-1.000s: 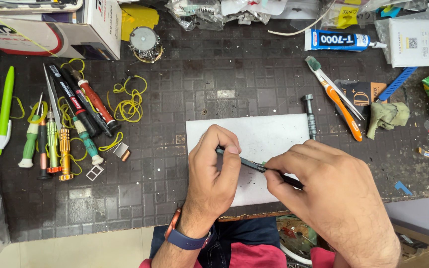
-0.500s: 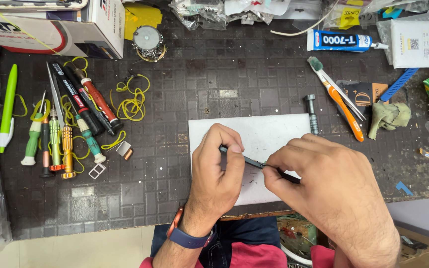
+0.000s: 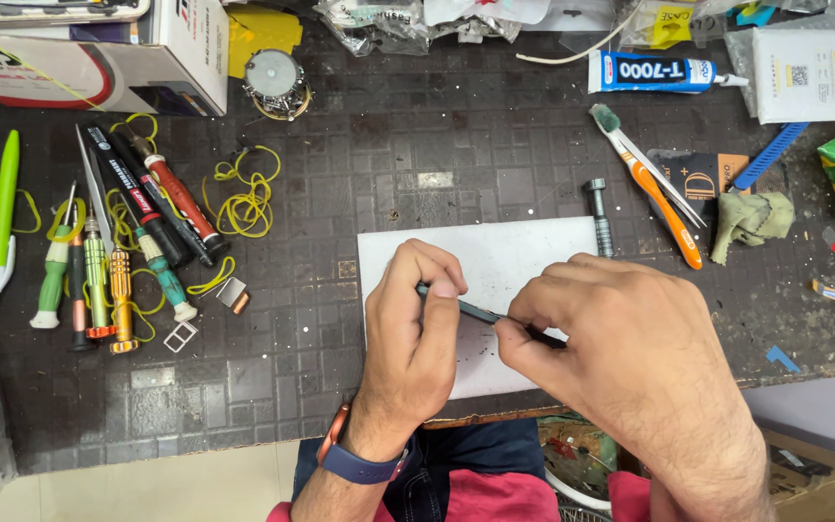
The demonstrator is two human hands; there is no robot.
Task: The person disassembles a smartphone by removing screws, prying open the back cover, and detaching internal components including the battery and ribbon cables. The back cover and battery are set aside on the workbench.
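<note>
Left hand (image 3: 413, 333) and right hand (image 3: 620, 353) over a white mat (image 3: 524, 246) on the dark counter (image 3: 388, 145); fingers of both hands pinched together on a thin dark tool (image 3: 475, 310) held level between them, above the mat; screwdrivers (image 3: 108, 261) lie well apart to the left; an orange-handled brush (image 3: 654, 188) lies to the right.

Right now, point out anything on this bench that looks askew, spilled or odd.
Loose yellow rubber bands lie tangled among the row of screwdrivers. Dark specks dot the white rectangular mat beneath the left hand and right hand.
</note>
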